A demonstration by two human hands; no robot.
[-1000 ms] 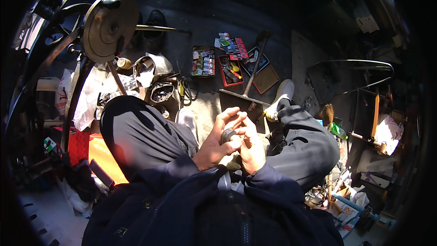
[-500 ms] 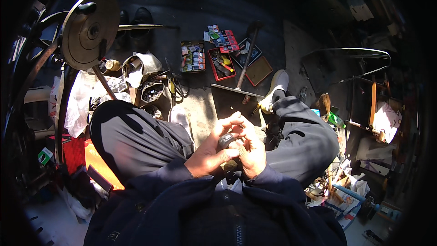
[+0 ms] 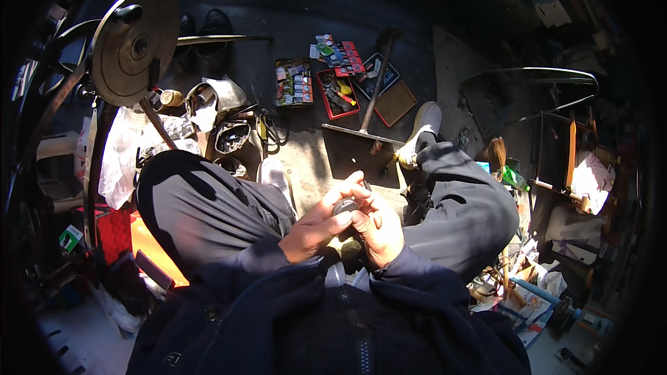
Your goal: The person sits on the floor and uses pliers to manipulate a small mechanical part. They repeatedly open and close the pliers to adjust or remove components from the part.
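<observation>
Plainly, our left hand (image 3: 306, 236) and right hand (image 3: 383, 233) have their fingers wrapped round a small dark object (image 3: 345, 207) before our jacket (image 3: 306, 326), seemingly light, stiff and slick, best pinched by its edges.

Tools (image 3: 344, 88) and large wheel (image 3: 136, 47) suggest a workshop.

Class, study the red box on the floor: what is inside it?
The red box holds jumbled tool-like items, some yellow or orange. They cover most of its bottom, and colourful packs seem to overlap its far end; anything beneath cannot be seen.
</observation>
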